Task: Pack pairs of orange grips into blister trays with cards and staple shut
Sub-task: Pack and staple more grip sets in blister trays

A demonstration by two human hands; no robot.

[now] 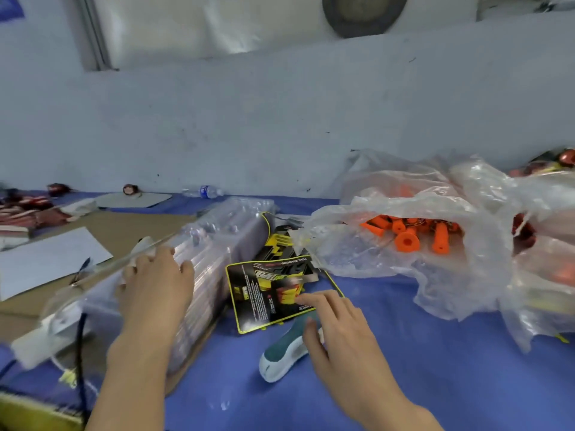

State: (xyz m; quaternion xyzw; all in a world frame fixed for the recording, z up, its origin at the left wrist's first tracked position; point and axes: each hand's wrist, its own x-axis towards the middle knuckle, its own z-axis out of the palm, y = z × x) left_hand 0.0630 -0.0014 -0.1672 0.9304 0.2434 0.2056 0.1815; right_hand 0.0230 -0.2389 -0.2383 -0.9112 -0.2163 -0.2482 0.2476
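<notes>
Your left hand lies on the stack of blister trays; I cannot tell whether it grips one. Your right hand, fingers straight, touches the top printed card, which lies beside the trays. The card is likely light, slick and bendy, so slide it free and pinch an edge.

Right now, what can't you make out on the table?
Head view only.
Stapler: front end hidden under the card and right hand.
Grips: count hidden by bag folds.
Left hand: motion blur; whether it grips the trays is unclear.
Card text: too blurred to read.
</notes>
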